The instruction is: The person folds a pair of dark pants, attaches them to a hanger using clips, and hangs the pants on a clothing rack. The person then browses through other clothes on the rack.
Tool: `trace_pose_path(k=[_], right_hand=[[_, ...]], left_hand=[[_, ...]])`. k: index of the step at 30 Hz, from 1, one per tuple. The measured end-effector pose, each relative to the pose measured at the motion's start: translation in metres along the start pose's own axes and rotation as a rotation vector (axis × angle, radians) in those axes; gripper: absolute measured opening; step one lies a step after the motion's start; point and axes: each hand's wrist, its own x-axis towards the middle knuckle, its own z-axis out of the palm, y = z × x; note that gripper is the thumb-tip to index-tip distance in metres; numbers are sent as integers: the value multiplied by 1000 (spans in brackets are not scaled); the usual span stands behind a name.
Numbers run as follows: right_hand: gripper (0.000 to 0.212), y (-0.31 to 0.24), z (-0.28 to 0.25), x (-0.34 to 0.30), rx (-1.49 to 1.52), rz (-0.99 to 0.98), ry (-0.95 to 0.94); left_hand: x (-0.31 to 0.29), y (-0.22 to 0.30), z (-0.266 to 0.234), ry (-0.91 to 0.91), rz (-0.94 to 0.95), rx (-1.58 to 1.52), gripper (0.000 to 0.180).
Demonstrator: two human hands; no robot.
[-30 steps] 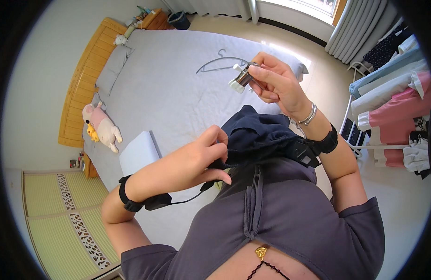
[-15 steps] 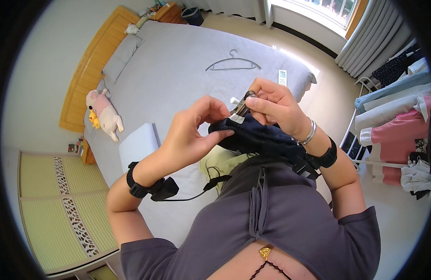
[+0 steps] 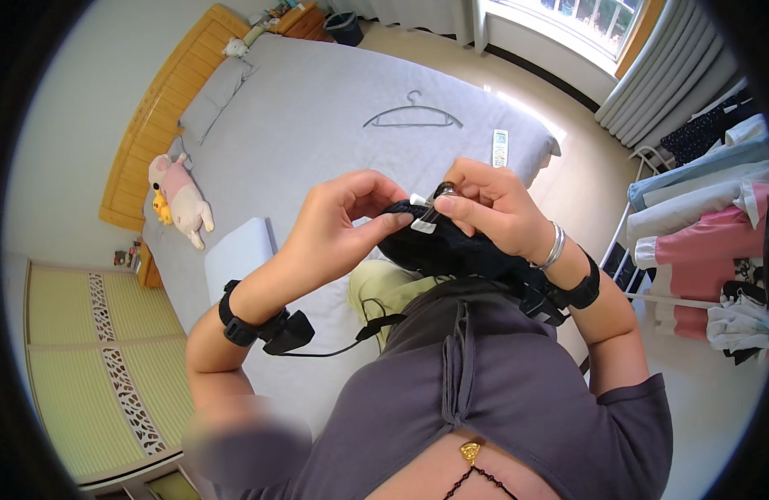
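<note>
A: Largest pieces first?

B: One bed (image 3: 318,108), grey-covered, across the middle ground. One set of yellowish slatted doors (image 3: 59,300), lower left. One wooden headboard (image 3: 166,112), at the bed's left end. One grey curtain (image 3: 651,62), upper right. One white rack (image 3: 668,301), right edge, hung with clothes (image 3: 693,237) in pink, pale and dark shades.

A: Middling pieces?

B: One dark garment (image 3: 451,250), bunched before the person's waist, upper edge raised between both hands. One pink-and-white plush animal (image 3: 182,196), near the headboard. One pale flat item (image 3: 234,254), rectangular, kind uncertain, on the bed near the left forearm. One grey hanger (image 3: 413,126), on the bed beyond the hands, hook pointing away.

A: Hands, and anything in the way?

B: One left hand (image 3: 351,208), thumb and fingers drawn narrow, pinching the garment's edge. One right hand (image 3: 493,204), fingers closed around the rear of a metal clip (image 3: 433,210), hiding part of it. Left thumb just beside the clip's front end. One white remote control (image 3: 500,148), beyond the right hand, well apart from the clip.

A: Clip's place and bearing?

B: Between the hands, at the raised edge. Long axis aslant, from right fingertips at upper right to lower left. White-padded end toward the left thumb, front white pad (image 3: 423,226) against the dark cloth. Firmness of bite on the cloth: cannot tell.
</note>
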Motion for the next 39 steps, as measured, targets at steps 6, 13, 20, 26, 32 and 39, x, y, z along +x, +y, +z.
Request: trace_pose_path(k=[6,13,20,26,32,39], right_hand=[[18,5,5,2,47,39,18],[20,9,3,4,71,34,28],[19,0,-27,-13,-422,-5,20],[37,54,-100,-72,-500,383,275],[31,72,-90,-102,-129,596,22],[29,24,-89,-75,-367,269,29]], left_hand=[[0,3,-2,21,-11,41,11],[12,3,-1,83,74,157,11],[14,-8,-6,133,153,142,9],[6,-16,-12,190,63,49,11],[17,-18,-13,169,148,1,10],[26,-21,-16,210,107,-52,10]])
